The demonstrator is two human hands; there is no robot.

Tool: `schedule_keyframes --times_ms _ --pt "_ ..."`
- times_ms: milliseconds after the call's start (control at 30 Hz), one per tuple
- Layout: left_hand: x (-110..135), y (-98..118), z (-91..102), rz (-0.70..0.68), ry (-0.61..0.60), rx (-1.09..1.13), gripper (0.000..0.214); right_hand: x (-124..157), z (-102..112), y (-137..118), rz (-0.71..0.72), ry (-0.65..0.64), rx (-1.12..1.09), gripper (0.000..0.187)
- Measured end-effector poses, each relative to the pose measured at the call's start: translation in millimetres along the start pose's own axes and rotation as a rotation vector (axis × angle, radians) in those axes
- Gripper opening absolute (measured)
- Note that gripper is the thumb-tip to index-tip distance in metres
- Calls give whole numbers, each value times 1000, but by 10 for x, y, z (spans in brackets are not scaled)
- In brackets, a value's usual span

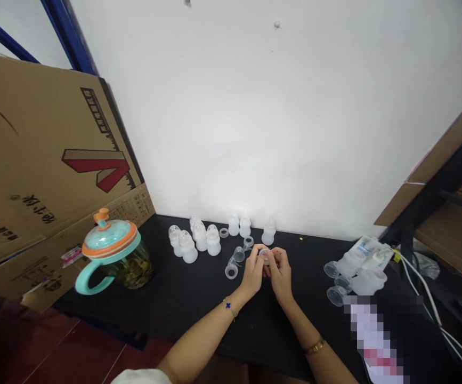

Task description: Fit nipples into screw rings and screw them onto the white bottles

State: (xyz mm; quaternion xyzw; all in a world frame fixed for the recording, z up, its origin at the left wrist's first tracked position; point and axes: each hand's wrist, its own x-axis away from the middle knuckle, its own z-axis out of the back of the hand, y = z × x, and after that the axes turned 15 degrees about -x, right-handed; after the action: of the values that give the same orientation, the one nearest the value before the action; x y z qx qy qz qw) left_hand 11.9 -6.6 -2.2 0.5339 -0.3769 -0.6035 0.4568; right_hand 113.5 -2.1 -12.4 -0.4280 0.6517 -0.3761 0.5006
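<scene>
Both hands meet over the middle of the black table. My left hand (252, 273) and my right hand (281, 271) close their fingers around a small translucent bottle collar (264, 253); the fingers hide part of it. Just behind them stands a capped white baby bottle (269, 233). To the left of my left hand lie a loose collar ring (231, 272), a clear dome cap (238, 255) and another ring (248, 242). Two white bottles (234, 226) stand by the wall, beside a further ring (224, 232). Several capped bottles (188, 249) are grouped farther left.
A large glass jug (137, 266) with a turquoise handle stands at the left, before a cardboard box (34, 154). At the right, white bottle bodies (369, 280) and clear caps (336, 295) lie near white cables (424, 282). A white wall (254, 133) bounds the back.
</scene>
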Motion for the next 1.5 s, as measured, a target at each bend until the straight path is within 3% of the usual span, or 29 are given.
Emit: schedule_keyframes --times_ms 267,667,1500 --pt "-64 -15 29 9 -5 -56 31 -59 58 24 32 70 36 38" --pt "-94 -74 7 81 55 77 29 -97 48 -20 -2 -11 23 50" --pt "-108 -67 27 87 55 146 22 -50 29 9 48 37 106 34"
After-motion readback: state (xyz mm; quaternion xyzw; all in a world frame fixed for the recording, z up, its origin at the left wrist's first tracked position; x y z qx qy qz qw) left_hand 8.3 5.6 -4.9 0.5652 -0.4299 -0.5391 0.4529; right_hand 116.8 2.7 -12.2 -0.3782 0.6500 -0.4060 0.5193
